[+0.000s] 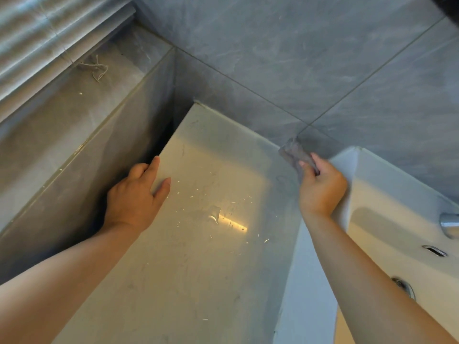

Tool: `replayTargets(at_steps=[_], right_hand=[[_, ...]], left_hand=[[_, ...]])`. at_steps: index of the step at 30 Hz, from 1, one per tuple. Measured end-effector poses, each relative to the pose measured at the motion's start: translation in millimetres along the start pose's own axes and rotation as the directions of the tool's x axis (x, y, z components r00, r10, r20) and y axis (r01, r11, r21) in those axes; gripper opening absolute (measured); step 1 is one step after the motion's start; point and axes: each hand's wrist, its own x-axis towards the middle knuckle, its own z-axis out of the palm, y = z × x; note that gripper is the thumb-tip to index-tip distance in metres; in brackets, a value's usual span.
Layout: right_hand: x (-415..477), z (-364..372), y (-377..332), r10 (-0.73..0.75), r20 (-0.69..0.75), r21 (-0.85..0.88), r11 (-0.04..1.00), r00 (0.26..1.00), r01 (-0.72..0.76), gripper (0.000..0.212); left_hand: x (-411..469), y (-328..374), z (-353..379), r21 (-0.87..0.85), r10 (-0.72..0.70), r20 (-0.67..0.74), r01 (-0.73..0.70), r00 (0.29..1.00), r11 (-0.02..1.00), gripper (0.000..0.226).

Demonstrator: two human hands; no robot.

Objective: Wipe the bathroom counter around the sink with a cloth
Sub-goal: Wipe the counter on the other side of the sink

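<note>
My right hand (320,187) pinches the grey cloth (294,152) at the back edge of the bench (198,269), beside the sink (372,189). My left hand (136,194) rests flat on the left edge. A big swipe could push the hairs (211,199) into the sink.

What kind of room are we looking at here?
Most likely a bathroom: a white sink with a chrome tap sits beside a pale counter, grey tiled walls rise behind, and the right hand holds a cloth at the back corner.
</note>
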Motion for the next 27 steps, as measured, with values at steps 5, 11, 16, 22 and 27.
replayTargets(at_steps=[5,11,16,22,27], right_hand=[[27,16,9,-0.093,0.236,-0.389,0.903,0.967,0.182,0.031],[-12,32,23,0.130,0.202,-0.118,0.987,0.971,-0.107,0.030],[-22,24,25,0.129,0.238,-0.086,0.990,0.963,-0.112,0.031],[-60,14,21,0.144,0.193,-0.030,0.990,0.971,-0.141,0.031],[-93,7,22,0.134,0.183,-0.017,0.991,0.974,-0.133,0.030]], left_hand=[[0,0,1,0.009,-0.003,-0.007,0.003,1.000,1.000,0.057],[0,0,1,0.012,0.009,-0.016,-0.009,1.000,1.000,0.057],[0,-1,0,0.018,0.017,-0.010,-0.017,1.000,1.000,0.057],[0,0,-1,0.023,0.026,-0.001,-0.026,1.000,0.999,0.058],[-2,0,-1,0.014,0.046,0.008,-0.046,0.999,0.999,0.059]])
